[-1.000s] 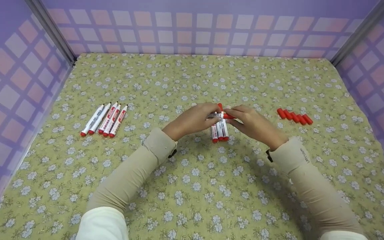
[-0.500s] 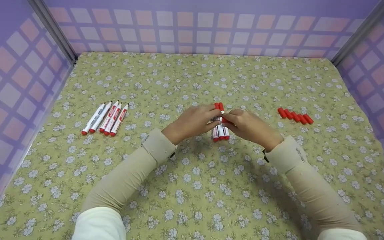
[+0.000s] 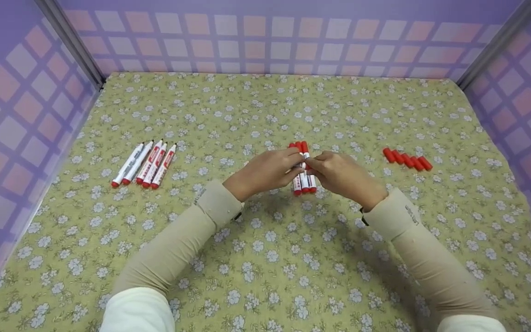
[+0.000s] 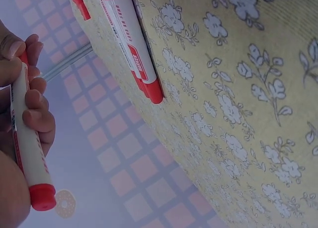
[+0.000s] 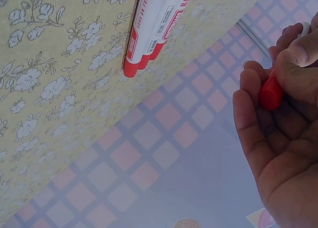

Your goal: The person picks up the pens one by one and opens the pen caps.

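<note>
Held marker (image 4: 30, 136) and middles of grouped markers (image 3: 305, 182) mostly hidden by fingers (image 3: 290, 159), head view.

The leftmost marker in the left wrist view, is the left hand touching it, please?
Touching: the left wrist view shows the left hand, fingers curled round the leftmost marker.

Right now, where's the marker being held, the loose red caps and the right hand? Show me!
Held marker (image 4: 29, 151), left wrist view: on its white barrel.
Loose red caps (image 3: 407, 160), head view: on the middle cap.
Right hand (image 3: 345, 177), head view: on its back.
</note>
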Available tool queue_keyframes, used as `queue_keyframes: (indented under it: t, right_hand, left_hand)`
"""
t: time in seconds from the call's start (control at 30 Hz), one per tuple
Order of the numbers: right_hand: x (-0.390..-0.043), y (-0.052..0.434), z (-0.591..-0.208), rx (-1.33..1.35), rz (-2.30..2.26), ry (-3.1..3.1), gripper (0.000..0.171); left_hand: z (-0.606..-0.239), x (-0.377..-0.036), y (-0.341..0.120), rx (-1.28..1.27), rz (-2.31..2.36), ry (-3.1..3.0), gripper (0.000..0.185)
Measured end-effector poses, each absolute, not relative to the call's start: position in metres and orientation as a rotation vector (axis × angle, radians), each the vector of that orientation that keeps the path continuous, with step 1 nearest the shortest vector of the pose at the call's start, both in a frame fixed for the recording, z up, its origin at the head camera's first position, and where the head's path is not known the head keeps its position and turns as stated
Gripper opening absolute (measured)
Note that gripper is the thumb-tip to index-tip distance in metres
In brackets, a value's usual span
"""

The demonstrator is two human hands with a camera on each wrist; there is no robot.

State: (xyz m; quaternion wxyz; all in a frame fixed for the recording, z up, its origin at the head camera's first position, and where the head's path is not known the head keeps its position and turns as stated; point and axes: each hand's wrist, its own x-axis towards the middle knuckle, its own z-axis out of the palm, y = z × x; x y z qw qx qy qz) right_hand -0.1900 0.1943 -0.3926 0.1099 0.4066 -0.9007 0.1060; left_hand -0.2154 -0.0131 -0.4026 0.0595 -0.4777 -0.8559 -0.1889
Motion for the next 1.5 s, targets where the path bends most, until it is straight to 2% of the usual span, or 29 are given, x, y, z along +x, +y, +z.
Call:
queue_keyframes:
  t: [0.6, 1.2, 1.5]
  right_hand:
    - [-0.19, 0.191, -0.406, 1.136, 0.264, -2.565, 0.003]
    - [-0.194, 0.191, -0.41, 1.132, 0.256, -2.48, 0.006]
    - [-0.195, 0.192, -0.41, 1.117, 0.276, -2.563, 0.008]
  left_hand:
    - [-0.402, -0.218, -0.011, -1.422, -0.665, -2.662, 0.027]
    - [-0.404, -0.228, -0.012, -1.357, -0.888, -2.775, 0.03]
    - [-0.407, -0.227, -0.016, -1.322, -0.843, -2.839, 0.031]
